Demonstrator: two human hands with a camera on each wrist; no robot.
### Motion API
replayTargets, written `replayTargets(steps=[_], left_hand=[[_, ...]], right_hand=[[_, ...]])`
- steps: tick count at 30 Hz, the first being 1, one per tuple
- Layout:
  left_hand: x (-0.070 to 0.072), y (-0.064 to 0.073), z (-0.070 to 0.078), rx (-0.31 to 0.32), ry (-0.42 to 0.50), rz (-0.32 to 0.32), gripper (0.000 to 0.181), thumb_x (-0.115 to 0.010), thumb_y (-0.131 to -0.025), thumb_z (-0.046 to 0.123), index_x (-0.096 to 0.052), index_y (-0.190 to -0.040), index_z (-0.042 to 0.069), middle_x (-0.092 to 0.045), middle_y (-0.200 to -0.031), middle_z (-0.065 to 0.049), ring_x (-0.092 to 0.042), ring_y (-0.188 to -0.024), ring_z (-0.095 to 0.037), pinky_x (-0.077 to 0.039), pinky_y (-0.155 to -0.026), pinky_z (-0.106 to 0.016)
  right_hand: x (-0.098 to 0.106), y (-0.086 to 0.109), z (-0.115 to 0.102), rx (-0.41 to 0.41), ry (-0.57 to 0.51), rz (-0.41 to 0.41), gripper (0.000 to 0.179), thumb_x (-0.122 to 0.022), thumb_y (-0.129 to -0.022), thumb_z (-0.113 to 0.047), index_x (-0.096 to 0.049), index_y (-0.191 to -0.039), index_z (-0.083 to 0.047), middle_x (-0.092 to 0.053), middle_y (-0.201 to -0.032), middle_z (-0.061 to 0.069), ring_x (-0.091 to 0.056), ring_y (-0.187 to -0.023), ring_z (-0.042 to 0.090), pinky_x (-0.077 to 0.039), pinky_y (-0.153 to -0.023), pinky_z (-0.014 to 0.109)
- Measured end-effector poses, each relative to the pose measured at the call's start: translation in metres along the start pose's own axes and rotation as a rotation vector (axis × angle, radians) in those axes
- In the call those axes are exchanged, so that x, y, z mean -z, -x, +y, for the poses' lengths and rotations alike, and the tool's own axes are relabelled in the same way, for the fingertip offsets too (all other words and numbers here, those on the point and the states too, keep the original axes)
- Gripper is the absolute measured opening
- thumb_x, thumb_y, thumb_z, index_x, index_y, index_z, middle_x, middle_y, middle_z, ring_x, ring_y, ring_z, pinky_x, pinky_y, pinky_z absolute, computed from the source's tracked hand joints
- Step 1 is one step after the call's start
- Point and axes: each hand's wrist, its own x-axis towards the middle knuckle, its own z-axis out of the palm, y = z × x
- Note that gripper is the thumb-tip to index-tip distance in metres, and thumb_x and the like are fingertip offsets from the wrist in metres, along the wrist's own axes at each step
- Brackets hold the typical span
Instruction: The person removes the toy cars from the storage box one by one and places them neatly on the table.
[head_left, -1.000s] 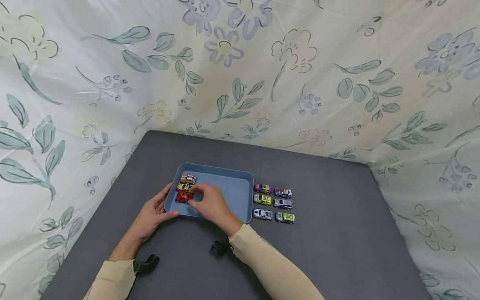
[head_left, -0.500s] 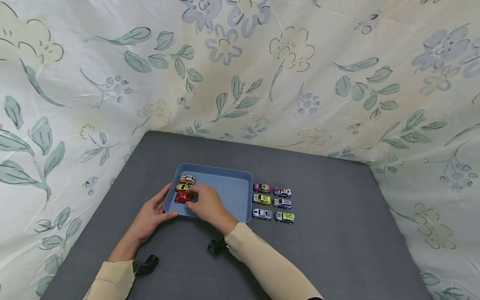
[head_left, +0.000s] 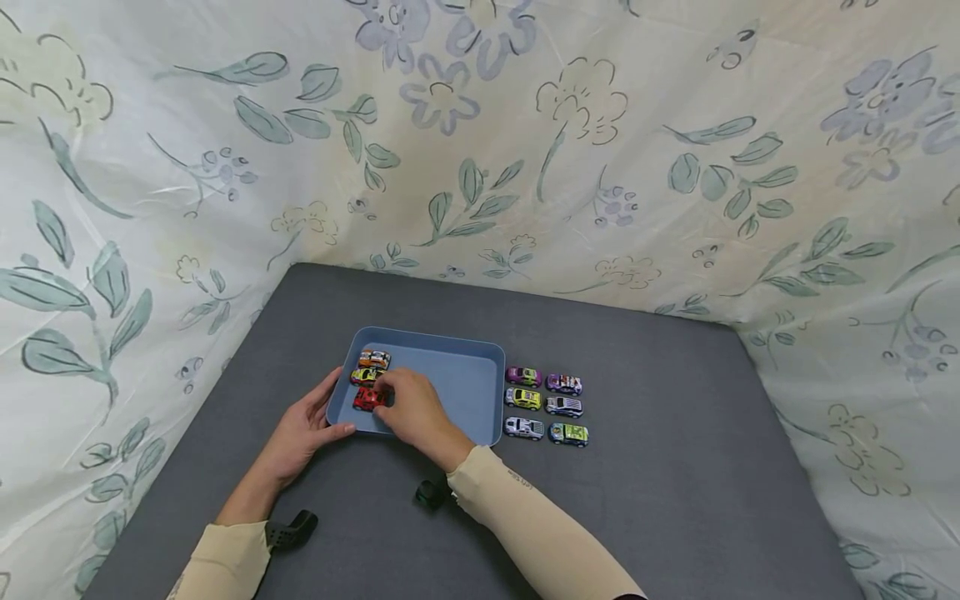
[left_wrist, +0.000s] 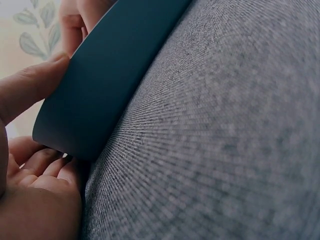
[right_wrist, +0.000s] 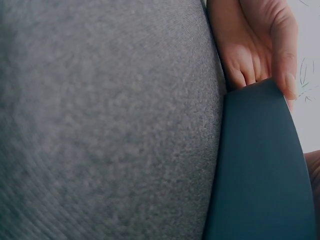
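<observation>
A shallow blue tray (head_left: 465, 367) lies on the dark grey cloth, with three toy cars along its left end. An orange and white car (head_left: 374, 358) is farthest back, a yellow one (head_left: 365, 377) sits in front of it, and a red toy car (head_left: 366, 400) is nearest. My right hand (head_left: 418, 410) reaches over the front wall and pinches the red car's right end, which the fingers partly hide. My left hand (head_left: 302, 431) holds the tray's front left corner. In the left wrist view, its thumb lies on the rim of the tray (left_wrist: 100, 90), fingers along the side.
Right of the tray, several more toy cars stand in two columns, among them a purple one (head_left: 523, 377), a silver one (head_left: 523, 428) and a green one (head_left: 569, 434). Floral fabric (head_left: 480, 217) hangs behind the table (head_left: 660, 467) and at its sides.
The red car, pinched by my right hand, has shifted slightly right, away from the tray's left wall. My left hand stays at the tray corner.
</observation>
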Motion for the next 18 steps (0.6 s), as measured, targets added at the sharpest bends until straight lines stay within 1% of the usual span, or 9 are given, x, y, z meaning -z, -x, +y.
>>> replayTargets(steps=[4, 11, 18], left_hand=[[0.001, 0.0, -0.001, 0.001, -0.009, 0.006, 0.1, -0.079, -0.096, -0.007, -0.017, -0.173, 0.003, -0.015, -0.177, -0.025, -0.02, -0.16, -0.046, -0.042, -0.107, -0.012], [0.0, 0.0, -0.002, -0.006, -0.017, 0.01, 0.1, -0.079, -0.095, -0.007, -0.017, -0.173, 0.002, -0.015, -0.177, -0.025, -0.019, -0.16, -0.047, -0.042, -0.106, -0.011], [0.001, 0.001, -0.001, -0.001, -0.029, 0.01, 0.101, -0.081, -0.096, -0.003, -0.018, -0.174, 0.004, -0.015, -0.177, -0.026, -0.02, -0.16, -0.046, -0.042, -0.105, -0.01]], right_hand=[[-0.001, 0.0, 0.001, -0.002, 0.008, 0.001, 0.024, -0.091, -0.09, -0.016, -0.079, -0.111, -0.015, -0.075, -0.104, -0.004, -0.064, -0.093, 0.01, -0.054, -0.087, 0.03], [0.002, 0.003, 0.0, -0.016, -0.044, 0.005, 0.027, -0.088, -0.09, -0.012, -0.078, -0.115, -0.013, -0.078, -0.11, -0.002, -0.067, -0.098, 0.01, -0.055, -0.091, 0.03], [0.013, 0.014, 0.001, -0.014, -0.065, 0.03, 0.026, -0.085, -0.09, -0.011, -0.077, -0.115, -0.012, -0.076, -0.108, -0.001, -0.066, -0.095, 0.012, -0.055, -0.088, 0.029]])
